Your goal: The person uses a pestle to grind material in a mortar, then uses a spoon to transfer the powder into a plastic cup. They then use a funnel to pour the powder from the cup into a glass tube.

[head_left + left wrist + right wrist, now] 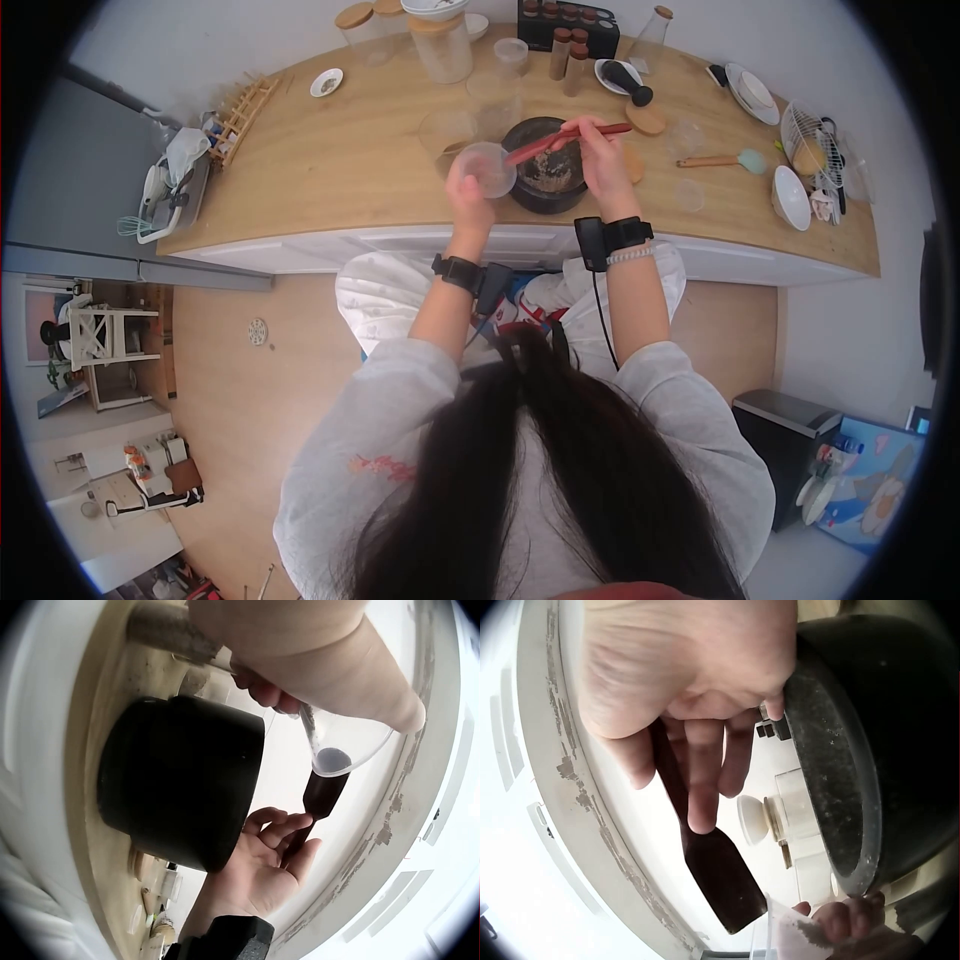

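My left hand [467,197] grips a clear plastic cup [491,172], tipped beside the left rim of a black stone mortar [184,780]. Bits of powder cling to the cup's inner wall in the right wrist view. Between the thumb and fingers of my right hand [602,165] is a dark red spatula [724,881]. Its flat blade reaches the cup's mouth, its tip right at the rim, above the mortar. Brownish ground material [552,172] coats the mortar's inside.
Left of the mortar stands a clear container [440,135]. Behind are spice jars [575,72], a dark pestle [625,80] on a white dish and a round wooden lid [646,118]. A spatula with a pale green head [750,161] and a white bowl [791,198] are at the right.
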Motion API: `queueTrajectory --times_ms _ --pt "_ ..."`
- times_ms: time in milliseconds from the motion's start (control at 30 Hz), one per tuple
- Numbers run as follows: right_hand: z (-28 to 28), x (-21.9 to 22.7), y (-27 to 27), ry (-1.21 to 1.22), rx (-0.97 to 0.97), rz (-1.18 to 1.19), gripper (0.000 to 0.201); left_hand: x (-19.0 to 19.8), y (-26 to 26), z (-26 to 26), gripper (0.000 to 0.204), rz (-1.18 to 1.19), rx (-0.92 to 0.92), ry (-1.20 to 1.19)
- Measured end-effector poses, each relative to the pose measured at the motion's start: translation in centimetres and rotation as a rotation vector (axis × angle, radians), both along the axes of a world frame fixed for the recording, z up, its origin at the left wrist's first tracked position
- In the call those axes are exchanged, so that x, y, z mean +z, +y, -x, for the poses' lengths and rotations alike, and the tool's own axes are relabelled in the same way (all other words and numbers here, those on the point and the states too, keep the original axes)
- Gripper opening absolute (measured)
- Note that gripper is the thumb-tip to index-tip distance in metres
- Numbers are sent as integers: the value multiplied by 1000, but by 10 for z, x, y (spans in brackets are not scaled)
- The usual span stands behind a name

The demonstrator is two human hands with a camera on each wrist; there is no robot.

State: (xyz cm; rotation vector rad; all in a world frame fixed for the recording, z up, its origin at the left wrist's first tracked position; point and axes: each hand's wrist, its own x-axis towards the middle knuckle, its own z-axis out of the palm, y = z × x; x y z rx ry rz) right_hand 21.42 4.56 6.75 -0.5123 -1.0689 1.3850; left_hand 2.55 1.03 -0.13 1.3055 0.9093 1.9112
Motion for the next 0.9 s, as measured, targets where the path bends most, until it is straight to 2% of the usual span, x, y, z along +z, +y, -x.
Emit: queueTrajectory --times_ms 67,167,267,433,567,667,900 --pt "-1 0 0 29 -8 12 23 -5 1 2 65 -3 -19 -74" --pt "0 -1 2 62 -42 23 23 -6 -4 7 61 13 -6 21" --pt "0 -4 4 90 -68 54 23 -3 -5 5 64 -23 33 -30" --pt "0 -5 6 85 -95 73 22 -21 -1 6 61 24 -17 -179" --pt "0 -3 6 86 -106 84 23 -20 -4 6 58 41 -99 -325" --pt "0 -4 7 81 -107 87 23 -20 -3 5 57 65 -95 -367" --pt "-2 -6 12 74 -118 72 22 3 -8 1 57 -8 47 -155"
